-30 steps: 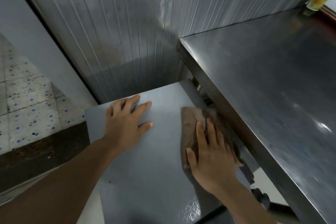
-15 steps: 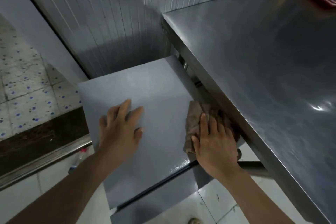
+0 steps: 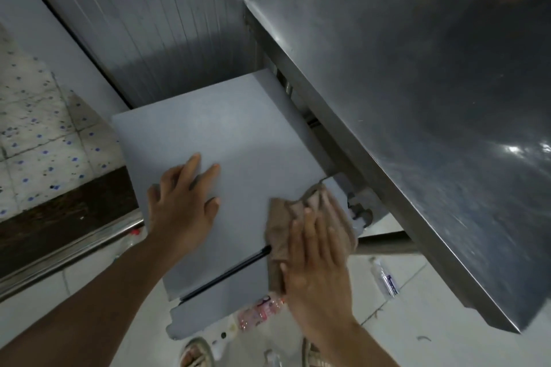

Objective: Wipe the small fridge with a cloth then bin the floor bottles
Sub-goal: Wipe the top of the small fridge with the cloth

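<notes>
One long stainless steel table [image 3: 432, 104] runs along the right, and one small grey fridge [image 3: 214, 134] is tucked against its edge. On the fridge top, the left hand [image 3: 182, 205] lies flat, fingers spread, holding nothing. At the front right corner, the right hand [image 3: 316, 253] presses one crumpled brown cloth [image 3: 283, 217] with straight fingers. On the white floor tiles: one clear plastic bottle [image 3: 384, 277] under the table's edge, one pink-labelled bottle [image 3: 259, 310] by the fridge's front.
</notes>
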A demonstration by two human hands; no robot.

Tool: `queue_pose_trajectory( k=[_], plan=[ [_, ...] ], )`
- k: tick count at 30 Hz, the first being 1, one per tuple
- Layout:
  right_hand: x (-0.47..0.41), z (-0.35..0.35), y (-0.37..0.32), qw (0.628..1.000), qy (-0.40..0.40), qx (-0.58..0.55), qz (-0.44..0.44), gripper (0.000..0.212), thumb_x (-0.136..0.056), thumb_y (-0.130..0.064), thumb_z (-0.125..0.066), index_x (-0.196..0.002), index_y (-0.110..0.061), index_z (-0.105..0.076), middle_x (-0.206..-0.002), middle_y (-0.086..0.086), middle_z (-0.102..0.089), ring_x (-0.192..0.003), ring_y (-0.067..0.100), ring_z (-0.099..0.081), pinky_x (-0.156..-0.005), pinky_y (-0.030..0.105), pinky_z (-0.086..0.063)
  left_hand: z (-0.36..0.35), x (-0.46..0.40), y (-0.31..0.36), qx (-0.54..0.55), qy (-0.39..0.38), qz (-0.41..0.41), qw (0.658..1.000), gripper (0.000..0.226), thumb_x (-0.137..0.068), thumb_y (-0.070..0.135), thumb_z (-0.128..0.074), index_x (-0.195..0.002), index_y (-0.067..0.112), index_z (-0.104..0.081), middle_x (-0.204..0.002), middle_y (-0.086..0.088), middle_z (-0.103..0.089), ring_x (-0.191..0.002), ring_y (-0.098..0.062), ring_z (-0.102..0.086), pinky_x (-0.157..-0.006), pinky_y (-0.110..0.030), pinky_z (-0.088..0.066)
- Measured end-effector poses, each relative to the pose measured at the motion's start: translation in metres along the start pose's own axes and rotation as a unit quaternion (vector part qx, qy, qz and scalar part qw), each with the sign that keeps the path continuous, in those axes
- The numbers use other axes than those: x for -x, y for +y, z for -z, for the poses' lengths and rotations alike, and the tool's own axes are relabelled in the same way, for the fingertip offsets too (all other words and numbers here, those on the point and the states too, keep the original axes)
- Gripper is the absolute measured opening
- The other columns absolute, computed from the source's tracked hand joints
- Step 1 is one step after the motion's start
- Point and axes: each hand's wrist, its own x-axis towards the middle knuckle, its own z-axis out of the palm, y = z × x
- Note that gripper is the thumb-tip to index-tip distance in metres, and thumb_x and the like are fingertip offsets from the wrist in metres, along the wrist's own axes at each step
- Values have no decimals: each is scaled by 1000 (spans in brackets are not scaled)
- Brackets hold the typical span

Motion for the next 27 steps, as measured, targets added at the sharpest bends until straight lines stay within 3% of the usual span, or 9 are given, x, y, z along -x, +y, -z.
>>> queue_pose_trajectory(
  k=[5,8,13,16,21,24,27],
  plan=[
    [-38,6,32,998,-45,11,-43,75,-93,-54,-17,-148,-3,-21,-156,20,-16,-144,37,-12,-117,52,-15,1,4,1,-5,13,-13,1000,58,-89,39,-51,-143,37,-31,-157,3,-16,-134,-28,-19,-103,-53,-25],
    [-68,7,35,996,-60,18,-61,75,-93,-57,-12,-152,-10,-5,-159,15,-3,-146,36,-5,-118,51,-12,2,3,1,-21,18,-17,999,58,-87,39,-54,-142,36,-35,-156,1,-21,-132,-30,-25,-102,-54,-28],
    [-10,0,48,999,16,-28,-43,60,-94,-37,-26,-146,-8,-33,-154,13,-26,-143,35,-22,-112,54,-30,2,3,1,-29,23,-18,999,58,-87,40,-52,-141,38,-34,-156,1,-21,-133,-29,-24,-103,-54,-28],
    [23,-11,61,999,34,-31,-18,57,-94,-28,-31,-147,-8,-28,-156,9,-22,-145,31,-14,-113,52,-27,1,3,0,-21,25,-13,999,57,-88,39,-52,-142,38,-32,-157,3,-18,-135,-27,-21,-105,-55,-25],
    [-11,-10,63,999,37,-11,-4,60,-96,-37,-25,-147,-7,-28,-156,10,-21,-144,32,-17,-115,51,-24,8,19,7,-33,2,-29,999,56,-86,33,-56,-139,37,-36,-155,2,-19,-132,-32,-23,-103,-56,-26],
    [-17,-13,36,996,50,-33,-61,62,-94,-38,-20,-147,-7,-28,-157,9,-19,-145,32,-15,-116,49,-19,9,54,3,-46,21,-47,998,55,-82,30,-64,-133,33,-45,-148,-5,-33,-123,-41,-34,-95,-57,-34],
    [14,-28,-19,992,61,-108,-10,61,-92,-37,-21,-144,-7,-35,-155,10,-24,-145,31,-17,-116,50,-19,11,74,-7,-39,1,-29,999,62,-77,34,-70,-133,29,-45,-144,-9,-36,-121,-43,-35,-91,-61,-37]
  ],
)
